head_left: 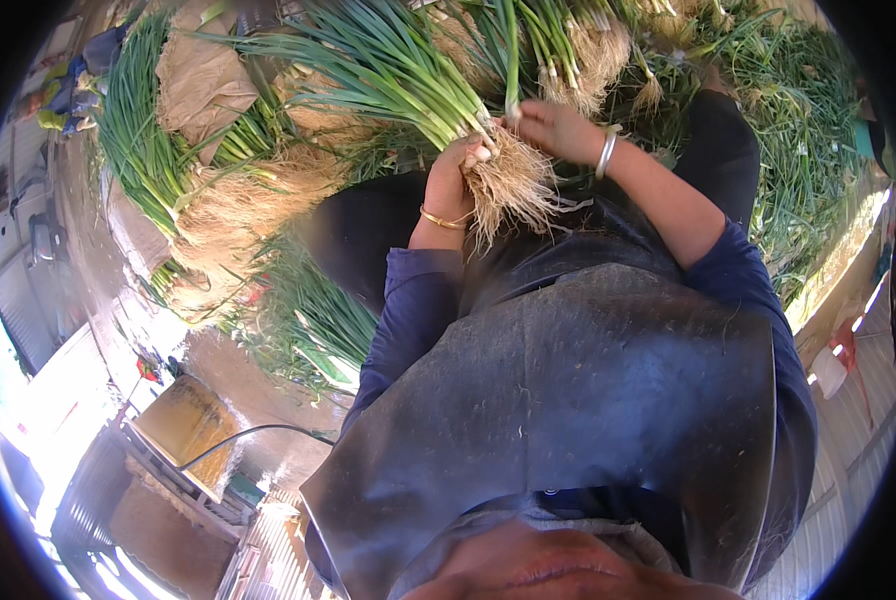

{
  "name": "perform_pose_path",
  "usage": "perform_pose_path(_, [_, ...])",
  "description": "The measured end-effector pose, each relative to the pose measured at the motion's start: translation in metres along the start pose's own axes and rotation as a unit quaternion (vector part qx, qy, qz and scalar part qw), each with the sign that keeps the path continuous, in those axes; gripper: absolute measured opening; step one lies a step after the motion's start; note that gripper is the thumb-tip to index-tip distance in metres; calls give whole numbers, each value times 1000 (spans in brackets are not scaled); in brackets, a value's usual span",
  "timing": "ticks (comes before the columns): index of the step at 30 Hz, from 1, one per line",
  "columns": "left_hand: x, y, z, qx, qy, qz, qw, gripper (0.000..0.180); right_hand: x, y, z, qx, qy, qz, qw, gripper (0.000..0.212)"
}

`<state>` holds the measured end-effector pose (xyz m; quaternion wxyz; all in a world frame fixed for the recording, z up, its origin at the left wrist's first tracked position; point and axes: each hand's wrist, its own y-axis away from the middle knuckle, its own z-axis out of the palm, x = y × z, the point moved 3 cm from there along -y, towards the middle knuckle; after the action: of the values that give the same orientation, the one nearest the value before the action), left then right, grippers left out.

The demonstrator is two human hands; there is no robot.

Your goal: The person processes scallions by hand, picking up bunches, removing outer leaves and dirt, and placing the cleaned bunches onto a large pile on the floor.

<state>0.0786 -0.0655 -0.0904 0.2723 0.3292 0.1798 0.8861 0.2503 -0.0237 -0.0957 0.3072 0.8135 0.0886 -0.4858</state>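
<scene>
My left hand (pixel 452 172), with a gold bangle at the wrist, is closed round the white bases of a bunch of green onions (pixel 398 75). Their long green leaves point up and to the left, and a mass of pale, stringy roots (pixel 513 185) hangs below the grip. Close beside it, my right hand (pixel 563 132), wearing a pale bangle, has its fingers closed at the white lower end of a single green onion (pixel 512 65). That stalk stands nearly upright, right of the bunch.
Piles of rooted green onions (pixel 238 215) lie to the left, with brown sacking (pixel 203 80) over some. More bundles (pixel 568 50) lie ahead. Loose green leaves (pixel 803 130) heap up at the right. A dark apron (pixel 568 370) covers my lap. Another person (pixel 66 95) is at far left.
</scene>
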Motion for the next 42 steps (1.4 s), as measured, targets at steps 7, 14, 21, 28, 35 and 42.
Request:
perform_pose_path(7, [-10,1,7,-34,31,-49,998,37,-2,37,-1,-148,1,-50,988,17])
perform_pose_path(14, [-18,0,-11,35,-113,-24,993,32,0,-16,-29,74,148,85,983,43])
perform_pose_path(21, [-20,-1,-17,79,-181,-43,979,31,-55,-2,-34,108,-73,-87,988,27])
perform_pose_path(28, [13,22,33,-41,86,45,994,63,30,36,-40,-90,371,8,924,24])
perform_pose_path(35, [7,20,42,-57,84,38,994,55,83,-34,-77,225,297,133,919,30])
perform_pose_path(42, [-3,10,24,-63,59,-29,996,53,10,-14,-36,114,18,103,988,35])
